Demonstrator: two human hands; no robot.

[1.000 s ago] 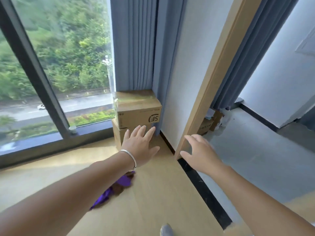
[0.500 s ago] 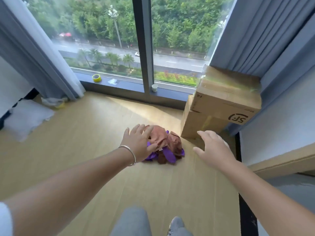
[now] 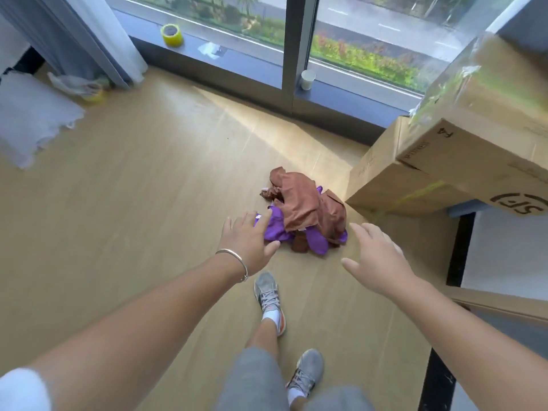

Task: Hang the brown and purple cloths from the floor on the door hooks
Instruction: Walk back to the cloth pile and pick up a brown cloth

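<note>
Two crumpled cloths lie heaped together on the pale wood-grain plank floor [image 3: 148,203] in front of you: the rust-brown woven cloth [image 3: 302,203] is bunched on top, and the bright purple cloth [image 3: 277,228] pokes out beneath it on the near side, most of it buried so you cannot make out its full shape. Your left hand [image 3: 247,243], with a thin silver bangle [image 3: 234,261] at the wrist, reaches out with fingers straight and spread, holding nothing; its fingertips overlap the purple cloth's edge, though whether they actually touch it is hard to tell. Your right hand [image 3: 378,262] hovers spread and flat just beside the heap, gripping nothing. Just right of the heap stand two stacked brown cardboard boxes [image 3: 444,161], the upper one cut off by the frame edge, its top glossy with tape. Along the dark grey window ledge [image 3: 252,66] sit a yellow-green tape roll [image 3: 172,34] and a small white paper cup [image 3: 307,80]. At far left, a grey curtain [image 3: 89,40] hangs down, and a ragged-edged pale sheet [image 3: 32,120] lies on the floor, partly out of view. Below, your grey laced sneakers [image 3: 268,298] and grey trouser legs show.
</note>
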